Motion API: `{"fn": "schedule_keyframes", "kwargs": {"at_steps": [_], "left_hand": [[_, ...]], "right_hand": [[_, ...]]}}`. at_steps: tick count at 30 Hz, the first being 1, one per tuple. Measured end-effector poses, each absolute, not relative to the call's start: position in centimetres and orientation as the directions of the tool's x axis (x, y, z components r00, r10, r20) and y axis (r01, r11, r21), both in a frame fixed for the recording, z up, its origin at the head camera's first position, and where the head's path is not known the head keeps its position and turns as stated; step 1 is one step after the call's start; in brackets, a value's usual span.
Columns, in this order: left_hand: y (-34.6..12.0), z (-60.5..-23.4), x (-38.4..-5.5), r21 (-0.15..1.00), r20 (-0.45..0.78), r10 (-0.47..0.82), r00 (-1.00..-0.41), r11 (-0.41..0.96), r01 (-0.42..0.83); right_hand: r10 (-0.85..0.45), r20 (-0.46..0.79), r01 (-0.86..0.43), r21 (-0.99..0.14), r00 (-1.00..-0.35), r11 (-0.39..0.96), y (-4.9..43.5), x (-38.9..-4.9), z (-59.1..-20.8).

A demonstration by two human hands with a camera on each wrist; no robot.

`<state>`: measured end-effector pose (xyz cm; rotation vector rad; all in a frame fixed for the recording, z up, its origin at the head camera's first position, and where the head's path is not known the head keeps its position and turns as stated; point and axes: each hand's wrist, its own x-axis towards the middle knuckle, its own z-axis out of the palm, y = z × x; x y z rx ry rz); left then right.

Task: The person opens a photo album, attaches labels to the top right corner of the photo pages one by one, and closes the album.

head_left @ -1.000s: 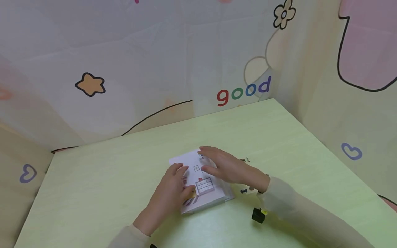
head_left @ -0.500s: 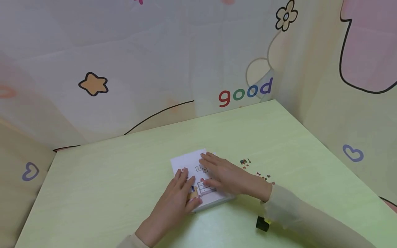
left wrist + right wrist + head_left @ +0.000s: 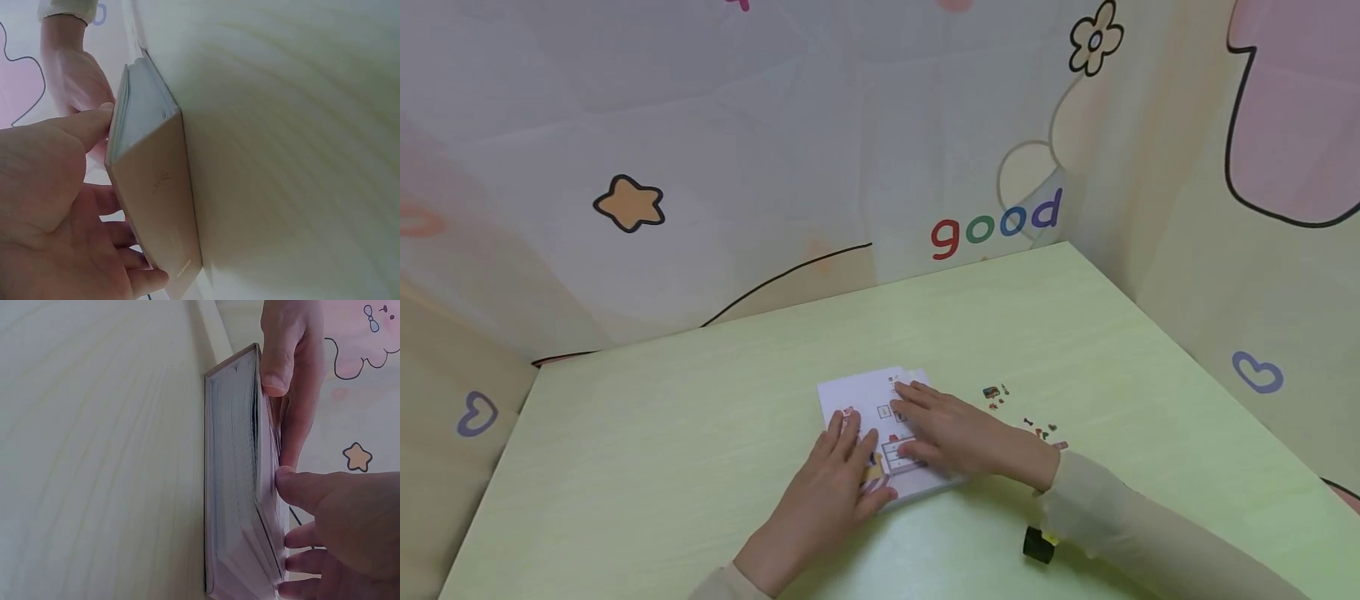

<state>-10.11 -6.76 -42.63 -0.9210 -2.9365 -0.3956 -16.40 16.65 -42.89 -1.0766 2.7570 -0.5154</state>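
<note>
A thick book [image 3: 857, 383] lies on the pale green table, its white upper page printed with a chest of drawers and small pictures. My left hand [image 3: 827, 483] rests on the page's left part, fingers extended. On the right part lies my right hand [image 3: 951, 433], fingers nearly straight. From the left wrist, the book's tan spine [image 3: 159, 187] shows beside my left hand [image 3: 56, 212], thumb at the top edge. The right wrist view shows the thick page edges [image 3: 234, 444], slightly uneven, next to my right hand [image 3: 350, 525]. Neither hand grips anything visibly.
Several small colourful cut-out pieces [image 3: 1041, 429] lie scattered on the table to the right of the book. A small black block [image 3: 1039, 544] hangs by the right sleeve [image 3: 1105, 500]. Patterned cloth walls [image 3: 760, 192] stand at the table's back and sides.
Both hands have come down onto the page. The right hand has moved lower and the cut-outs beside it are more exposed. In the last half second the hands have barely moved.
</note>
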Motion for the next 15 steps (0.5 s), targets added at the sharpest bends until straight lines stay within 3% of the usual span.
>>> {"fn": "schedule_keyframes", "kwargs": {"at_steps": [15], "left_hand": [[-6.40, -42.15, -10.20, 0.175, 0.058, 0.573, -0.817, 0.800, 0.574]], "right_hand": [[-0.594, -0.065, -0.539, -0.351, -0.802, 0.766, 17.09, -17.38, -43.50]]}}
